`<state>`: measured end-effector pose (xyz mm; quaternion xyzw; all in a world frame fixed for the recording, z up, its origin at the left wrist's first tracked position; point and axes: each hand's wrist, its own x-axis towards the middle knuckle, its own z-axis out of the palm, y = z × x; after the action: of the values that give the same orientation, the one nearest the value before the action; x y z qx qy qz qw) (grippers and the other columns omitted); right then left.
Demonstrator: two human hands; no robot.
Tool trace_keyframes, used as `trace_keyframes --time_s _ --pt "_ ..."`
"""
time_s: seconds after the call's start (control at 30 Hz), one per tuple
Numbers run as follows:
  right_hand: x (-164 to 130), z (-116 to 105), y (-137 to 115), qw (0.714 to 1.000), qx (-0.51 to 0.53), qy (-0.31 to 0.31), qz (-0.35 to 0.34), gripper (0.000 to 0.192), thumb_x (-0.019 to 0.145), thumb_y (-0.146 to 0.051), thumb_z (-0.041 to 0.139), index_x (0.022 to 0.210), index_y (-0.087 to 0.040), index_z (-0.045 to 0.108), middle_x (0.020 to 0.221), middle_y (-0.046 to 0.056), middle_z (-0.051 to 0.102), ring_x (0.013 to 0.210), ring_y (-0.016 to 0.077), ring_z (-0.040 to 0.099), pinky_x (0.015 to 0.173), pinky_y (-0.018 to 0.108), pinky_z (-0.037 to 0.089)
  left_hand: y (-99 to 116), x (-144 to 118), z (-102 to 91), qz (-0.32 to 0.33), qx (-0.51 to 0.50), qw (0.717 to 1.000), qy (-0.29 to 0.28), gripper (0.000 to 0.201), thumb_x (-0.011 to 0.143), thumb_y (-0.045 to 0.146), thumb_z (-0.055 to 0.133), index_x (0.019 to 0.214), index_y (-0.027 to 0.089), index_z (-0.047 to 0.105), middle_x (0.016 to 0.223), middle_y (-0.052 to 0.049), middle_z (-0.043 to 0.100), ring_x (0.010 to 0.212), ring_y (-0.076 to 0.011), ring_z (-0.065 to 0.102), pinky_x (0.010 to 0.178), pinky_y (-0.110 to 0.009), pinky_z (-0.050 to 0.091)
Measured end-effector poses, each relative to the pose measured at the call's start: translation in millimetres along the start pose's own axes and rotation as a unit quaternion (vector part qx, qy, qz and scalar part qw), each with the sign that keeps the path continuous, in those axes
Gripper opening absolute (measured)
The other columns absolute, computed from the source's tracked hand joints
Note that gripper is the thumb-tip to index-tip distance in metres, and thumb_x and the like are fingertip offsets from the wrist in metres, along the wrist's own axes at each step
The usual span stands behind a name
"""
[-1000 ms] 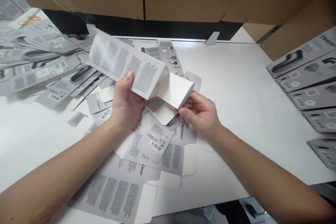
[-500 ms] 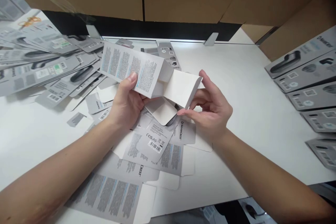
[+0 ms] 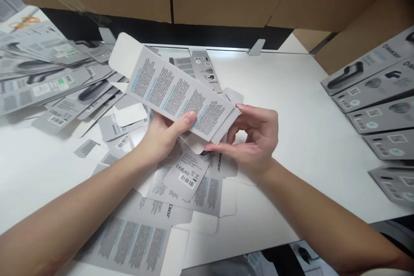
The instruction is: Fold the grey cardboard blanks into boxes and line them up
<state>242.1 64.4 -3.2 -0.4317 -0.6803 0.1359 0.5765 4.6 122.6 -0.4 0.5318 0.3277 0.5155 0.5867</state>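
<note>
Illumination is bright, even and diffuse, falling from overhead. The white table (image 3: 291, 108) reflects strongly, approaching overexposure along its far edge. Shadows are soft and short, visible beneath the flat cartons (image 3: 181, 181) at the table's near edge. Printed text there is sharp. Wide-angle distortion bends the table's outer edges; cartons at its left (image 3: 42, 77) appear smeared.

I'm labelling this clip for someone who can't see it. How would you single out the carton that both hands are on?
Start at the white table, strewn with flat grey cartons. Above the middle of that litter, the left hand and right hand hold one long grey carton. It alone is lifted off the table, small print facing up, a white flap at its far end.
</note>
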Motion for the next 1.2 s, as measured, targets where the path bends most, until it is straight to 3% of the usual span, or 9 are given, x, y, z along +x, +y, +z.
trace_keyframes --time_s 0.33,0.5,0.7,1.0,1.2 --pt "-1 3 3 1.000 0.007 0.006 0.024 0.099 0.072 -0.062 0.119 0.149 -0.038 0.062 0.126 0.005 0.079 0.092 0.0270 0.086 0.047 0.035 0.065 11 0 2.7 -0.009 0.024 1.000 -0.011 0.067 0.093 0.066 0.097 0.141 0.025 0.077 0.127 -0.015 0.089 0.143 -0.0456 0.079 0.129 -0.063 0.060" --pt "-3 5 2 0.999 -0.020 0.028 0.008 0.098 0.076 -0.065 0.116 0.155 -0.039 0.063 0.122 0.005 0.078 0.081 0.0239 0.080 0.045 0.035 0.063 17 1 6.2 -0.021 0.008 1.000 -0.017 0.067 0.086 0.062 0.105 0.137 0.027 0.079 0.119 -0.013 0.088 0.141 -0.0458 0.079 0.129 -0.061 0.062" --pt "-3 3 6 0.997 0.000 0.000 -0.080 0.106 0.076 -0.051 0.120 0.162 -0.043 0.060 0.134 0.005 0.080 0.068 0.0184 0.074 0.045 0.038 0.065 18 1 7.1 -0.002 0.025 0.999 -0.025 0.078 0.087 0.068 0.102 0.146 0.026 0.073 0.127 -0.014 0.087 0.137 -0.0461 0.080 0.126 -0.062 0.063" --pt "-1 4 -3 0.999 -0.009 0.023 -0.037 0.098 0.077 -0.058 0.118 0.156 -0.040 0.064 0.123 0.004 0.079 0.079 0.0229 0.081 0.045 0.035 0.063 22 1 9.9 -0.005 0.050 0.998 -0.030 0.079 0.091 0.070 0.098 0.151 0.026 0.071 0.130 -0.015 0.087 0.136 -0.0463 0.080 0.123 -0.062 0.065" --pt "3 4 -1 0.993 0.008 0.006 -0.114 0.106 0.081 -0.053 0.116 0.170 -0.039 0.062 0.117 0.004 0.083 0.071 0.0212 0.080 0.043 0.034 0.066 16 1 5.9 0.009 0.064 0.997 -0.037 0.090 0.091 0.079 0.094 0.156 0.024 0.066 0.135 -0.017 0.086 0.134 -0.0471 0.082 0.120 -0.063 0.067"
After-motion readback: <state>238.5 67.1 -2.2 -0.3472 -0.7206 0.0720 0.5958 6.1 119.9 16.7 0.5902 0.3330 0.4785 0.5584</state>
